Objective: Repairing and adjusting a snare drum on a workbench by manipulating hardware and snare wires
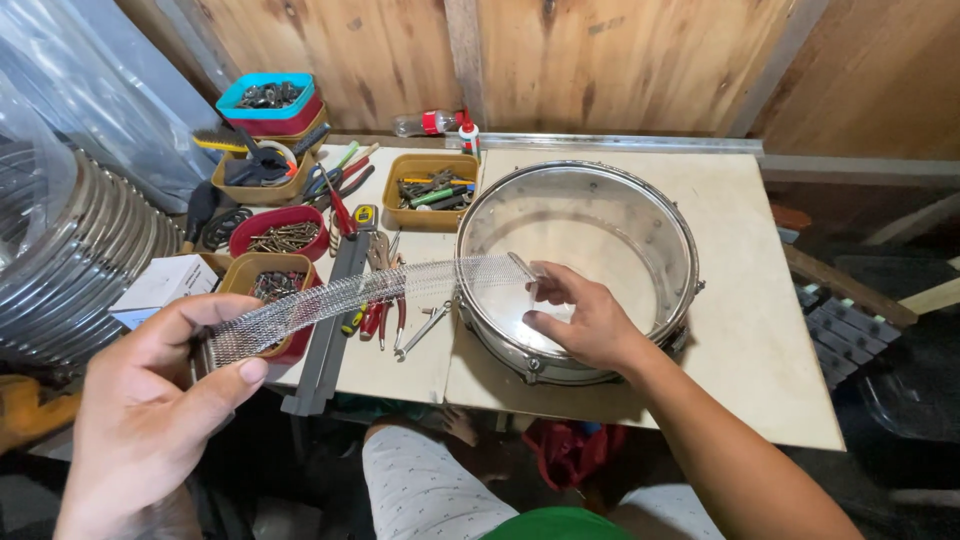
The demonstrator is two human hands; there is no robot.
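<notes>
Both hands pinch the snare wires [370, 295], stretched left-right: left hand [160, 400] off-table, right hand [585, 320] over the drum [660, 215].

Bare forearms, no sleeves; white speckled shorts [425, 490] and a green shirt hem [555, 525] below.

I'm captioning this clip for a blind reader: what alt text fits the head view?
Two bare hands stretch a strip of snare wires across a workbench: the left hand pinches one end, the right hand holds the other over a metal snare drum. Trays of screws and hand tools lie at left.
</notes>
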